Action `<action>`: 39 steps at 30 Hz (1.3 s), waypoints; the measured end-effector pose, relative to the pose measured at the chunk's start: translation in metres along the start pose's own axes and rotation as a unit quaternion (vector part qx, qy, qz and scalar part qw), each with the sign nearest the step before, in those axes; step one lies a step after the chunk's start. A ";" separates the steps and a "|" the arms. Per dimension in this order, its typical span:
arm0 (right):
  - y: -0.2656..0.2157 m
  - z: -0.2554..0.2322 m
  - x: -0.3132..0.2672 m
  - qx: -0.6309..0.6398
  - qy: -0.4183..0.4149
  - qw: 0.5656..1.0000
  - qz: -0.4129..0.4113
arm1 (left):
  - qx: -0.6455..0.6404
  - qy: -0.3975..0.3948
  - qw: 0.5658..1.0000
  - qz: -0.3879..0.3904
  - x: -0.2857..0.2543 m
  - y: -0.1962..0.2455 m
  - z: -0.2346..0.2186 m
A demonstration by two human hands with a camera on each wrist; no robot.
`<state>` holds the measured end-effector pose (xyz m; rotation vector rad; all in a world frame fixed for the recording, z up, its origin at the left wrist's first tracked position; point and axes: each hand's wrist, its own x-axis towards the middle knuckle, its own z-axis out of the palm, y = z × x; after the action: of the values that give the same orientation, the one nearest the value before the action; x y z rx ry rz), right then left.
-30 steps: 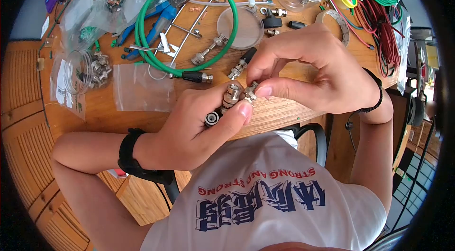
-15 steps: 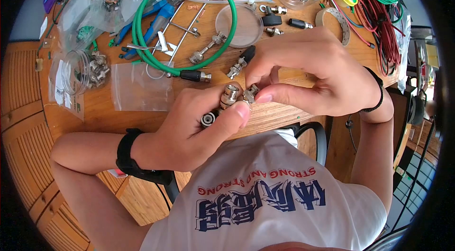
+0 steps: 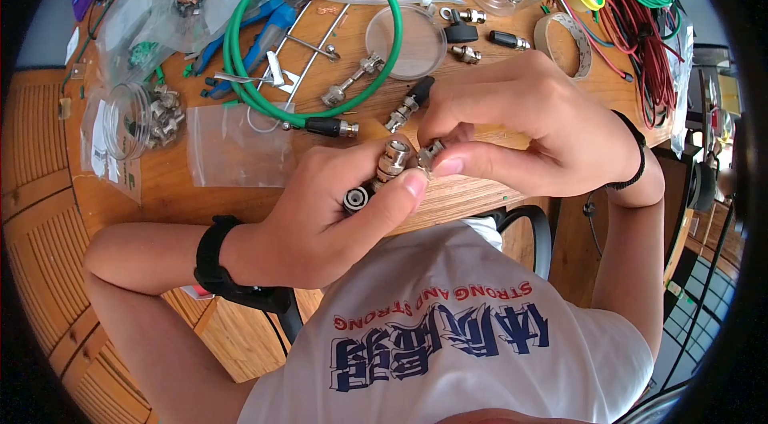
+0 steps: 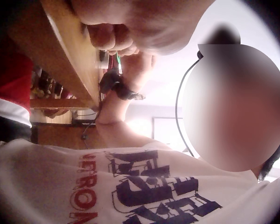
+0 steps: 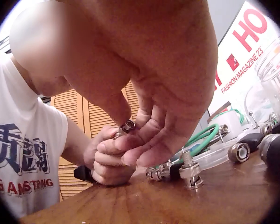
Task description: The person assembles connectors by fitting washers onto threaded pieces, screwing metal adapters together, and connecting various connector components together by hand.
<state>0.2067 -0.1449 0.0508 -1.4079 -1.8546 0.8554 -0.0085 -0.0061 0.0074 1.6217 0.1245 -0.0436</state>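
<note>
Left hand [image 3: 324, 216] at 8 o'clock, fingers curled round fat metal plug [image 3: 392, 160], thumb on small metal plug [image 3: 430, 154]; right hand [image 3: 524, 124] arches in from 2 o'clock, thumb and fingertip pinching small metal plug

Black-booted connector [image 3: 508, 41] now fully in view
</note>
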 end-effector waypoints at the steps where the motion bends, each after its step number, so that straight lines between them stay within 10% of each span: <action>1: 0.000 0.001 0.000 0.001 0.000 1.000 0.001 | 0.000 0.000 1.000 -0.001 0.001 -0.001 0.001; 12: 0.001 0.000 0.002 -0.003 0.045 0.998 -0.053 | -0.087 0.013 0.994 -0.070 0.001 0.010 0.000; 16: -0.023 -0.006 -0.002 -0.077 0.165 0.983 -0.032 | -0.037 0.060 0.996 0.059 0.002 0.000 0.007; 17: -0.021 0.001 -0.005 0.112 0.144 0.977 -0.110 | -0.034 0.041 0.998 0.033 0.002 0.002 0.004; 18: -0.022 0.005 -0.008 0.300 0.118 0.928 -0.185 | -0.029 0.024 0.999 0.004 0.005 0.002 0.004; 22: -0.055 0.027 -0.021 0.480 0.021 0.876 -0.040 | -0.101 -0.001 0.992 -0.074 0.003 0.016 -0.001; 24: -0.054 0.059 -0.024 0.727 0.014 0.677 -0.113 | -0.090 -0.013 0.994 -0.063 0.001 0.009 -0.003; 39: -0.041 0.015 -0.009 0.597 -0.092 0.796 -0.041 | -0.106 -0.003 0.992 -0.068 -0.001 0.009 -0.003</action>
<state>0.1743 -0.1636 0.0744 -0.4165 -1.0046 1.7152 -0.0087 -0.0032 0.0169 1.3982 0.2286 -0.1357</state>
